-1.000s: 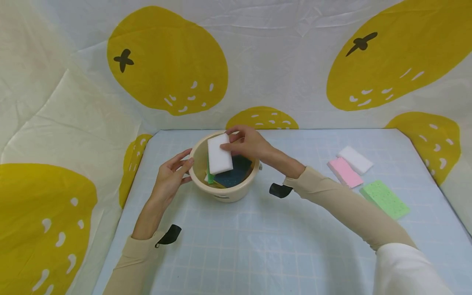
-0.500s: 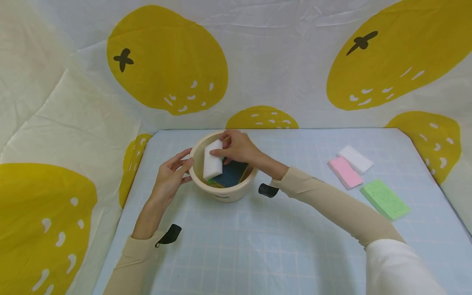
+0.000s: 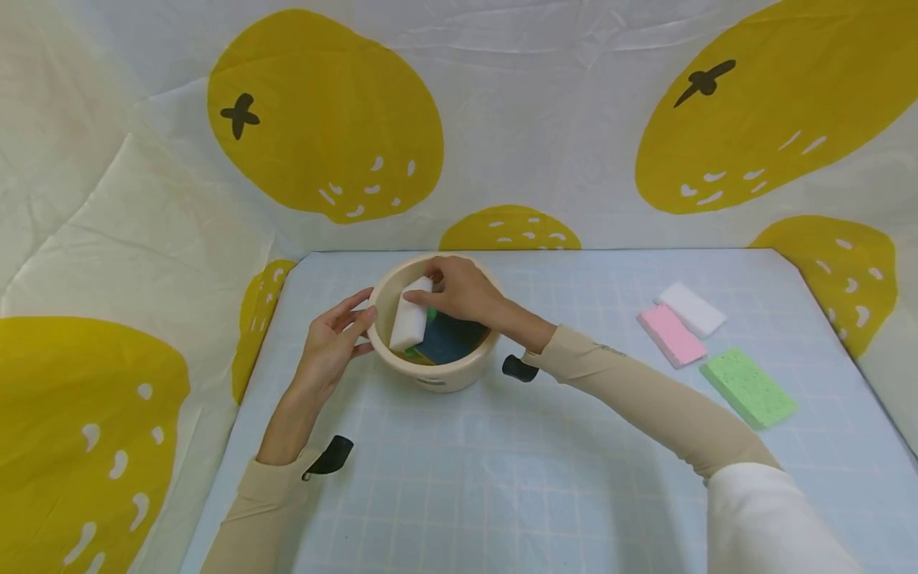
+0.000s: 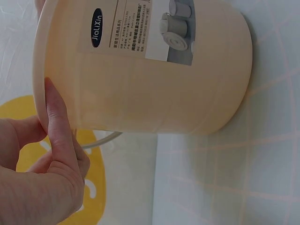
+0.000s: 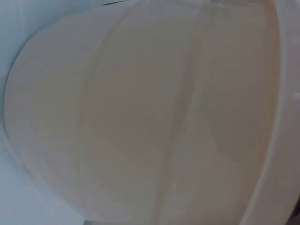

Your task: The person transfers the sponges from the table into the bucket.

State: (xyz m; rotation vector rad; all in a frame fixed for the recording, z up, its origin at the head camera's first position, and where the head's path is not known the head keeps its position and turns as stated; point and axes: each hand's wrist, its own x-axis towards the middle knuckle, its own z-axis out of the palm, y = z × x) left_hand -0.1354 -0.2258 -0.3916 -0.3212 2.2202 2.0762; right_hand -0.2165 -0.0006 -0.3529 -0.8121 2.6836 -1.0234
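A cream plastic bucket [image 3: 455, 378] stands upright toward the back of the table. My left hand [image 3: 331, 339] pinches its left rim; in the left wrist view that hand [image 4: 49, 171] has thumb and fingers at the rim of the labelled bucket [image 4: 150, 101]. Inside the bucket, my right hand [image 3: 464, 291] grips a white sponge [image 3: 409, 325], tilted on edge near the left inner wall. Beside it lies a dark blue, flat-faced piece [image 3: 453, 341], with bits of green and yellow showing below. The outer wall of the bucket [image 5: 140, 112] fills the right wrist view, where the right hand is hidden.
On the table's right side lie a pink sponge [image 3: 672, 336], a white sponge [image 3: 692, 310] touching it, and a green sponge [image 3: 749, 387]. The table [image 3: 459, 478] has a pale blue gridded cover. Fabric with yellow fruit prints [image 3: 330, 112] hangs behind and at both sides.
My right hand has brought the white sponge lower into the bucket and leftward, turning it from face-up to on edge. The left hand stays at the rim.
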